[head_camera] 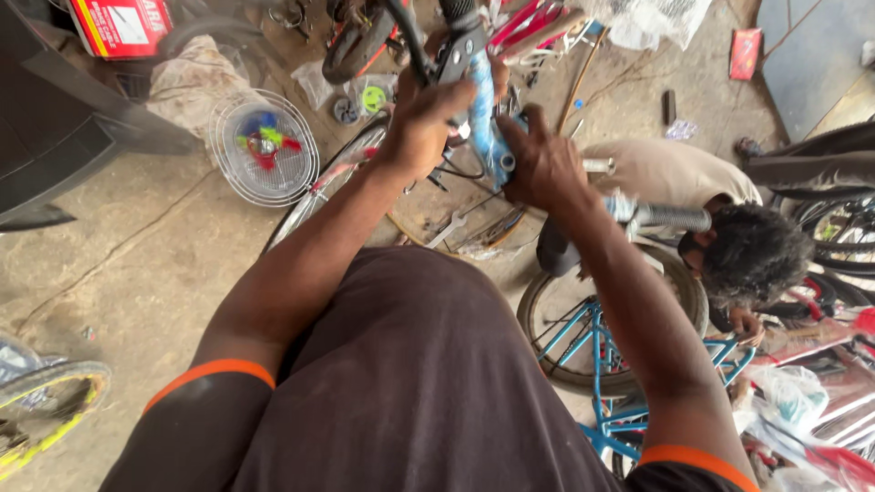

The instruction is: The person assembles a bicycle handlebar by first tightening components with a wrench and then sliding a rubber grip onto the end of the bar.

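Both hands are on a light-blue bicycle frame tube held up in front of the person. Left hand wrapped around the upper part of the tube, fingers closed over it, just below a black part at its top end. Right hand clamped on the lower part of the same tube, thumb side up, right by a round tube opening. Hands close together, nearly touching across the tube. Tube runs roughly upright in view, tilted slightly left at the top.

Just right of the right hand: a chrome handlebar end with a grey ribbed grip, pointing right.

On the concrete floor beyond the hands: spanners and small tools, a bicycle wheel lying left of them, and a white wire basket with coloured plastic bits inside, further left. Black tyre near the top of view.

Right side: another person, dark hair, beige shirt, bent low next to a small wheel and a light-blue kids' bike frame. That person's hand is near the frame. More bike wheels at the right edge.

Lower left corner: yellow-trimmed tyre. Red carton top left.
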